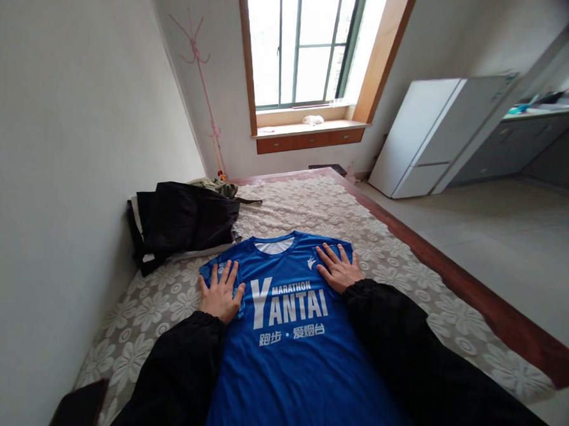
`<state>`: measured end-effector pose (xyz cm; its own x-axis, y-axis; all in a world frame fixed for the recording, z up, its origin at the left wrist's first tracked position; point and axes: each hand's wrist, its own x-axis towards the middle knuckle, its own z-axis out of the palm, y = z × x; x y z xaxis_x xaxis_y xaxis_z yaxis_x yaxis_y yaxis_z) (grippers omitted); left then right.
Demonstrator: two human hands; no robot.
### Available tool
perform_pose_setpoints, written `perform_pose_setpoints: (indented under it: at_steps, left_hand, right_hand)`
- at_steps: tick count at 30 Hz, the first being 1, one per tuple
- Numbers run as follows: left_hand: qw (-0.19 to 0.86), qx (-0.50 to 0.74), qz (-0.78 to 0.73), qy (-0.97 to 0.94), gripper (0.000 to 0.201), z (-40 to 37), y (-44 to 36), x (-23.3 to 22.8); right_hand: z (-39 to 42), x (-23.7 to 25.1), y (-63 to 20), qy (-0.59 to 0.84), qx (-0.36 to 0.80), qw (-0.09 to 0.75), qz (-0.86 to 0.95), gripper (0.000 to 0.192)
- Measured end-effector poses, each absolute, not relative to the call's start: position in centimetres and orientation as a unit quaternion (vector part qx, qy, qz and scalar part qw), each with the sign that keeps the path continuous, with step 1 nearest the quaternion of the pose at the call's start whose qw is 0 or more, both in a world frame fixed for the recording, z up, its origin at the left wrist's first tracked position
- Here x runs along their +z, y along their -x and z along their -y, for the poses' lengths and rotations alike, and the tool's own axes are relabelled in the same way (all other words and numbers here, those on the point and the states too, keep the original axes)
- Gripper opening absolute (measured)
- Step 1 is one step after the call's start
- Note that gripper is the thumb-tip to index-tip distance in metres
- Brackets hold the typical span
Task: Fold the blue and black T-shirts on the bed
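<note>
From my remote seat, the bed point(313, 205) fills the middle of the view, its flowered cover running away from me toward the window point(304, 43). A white fridge point(433, 135) stands on the floor to the right, and a black bag point(184, 221) sits against the left wall, just beyond the shirt.

The blue shirt point(292, 352) lies face up on the cover, collar at the far end, hem toward me, so its long axis runs straight away from the camera, between my two arms. Both sleeves look folded in over the chest.

My left hand point(220, 292) presses flat on the shirt's left shoulder, fingers spread, gripping nothing. My right hand point(337, 269) lies just as flat and spread on the right shoulder, holding nothing either. The two sit about level, one on each side of the printed lettering, so neither is clearly nearer the collar.

The hem is cut off at the bottom edge, and my black sleeves cover the shirt's lower sides. I cannot tell how neatly the folded sleeves lie under my palms.
</note>
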<state>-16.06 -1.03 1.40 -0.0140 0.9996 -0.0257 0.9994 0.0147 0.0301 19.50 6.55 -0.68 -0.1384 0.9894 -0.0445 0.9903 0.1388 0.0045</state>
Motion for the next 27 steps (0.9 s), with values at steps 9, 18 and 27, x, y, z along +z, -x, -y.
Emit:
perform_pose_setpoints:
  at_steps: [9, 18, 27]
  left_hand:
    - [0.023, 0.012, -0.710, -0.704, 0.067, 1.03, 16.26, 1.07]
    - [0.013, 0.010, -0.709, -0.705, 0.060, 0.79, 16.39, 0.67]
    - [0.012, 0.000, -0.710, -0.704, 0.062, 0.83, 16.21, 1.00]
  right_hand:
    - [-6.60, -1.06, -19.61, -0.657, -0.009, 0.007, -0.754, 0.059]
    - [-6.64, -1.23, -19.58, -0.665, 0.002, 0.012, -0.747, 0.061]
    - [-6.69, -1.08, -19.57, -0.660, -0.010, 0.017, -0.751, 0.061]
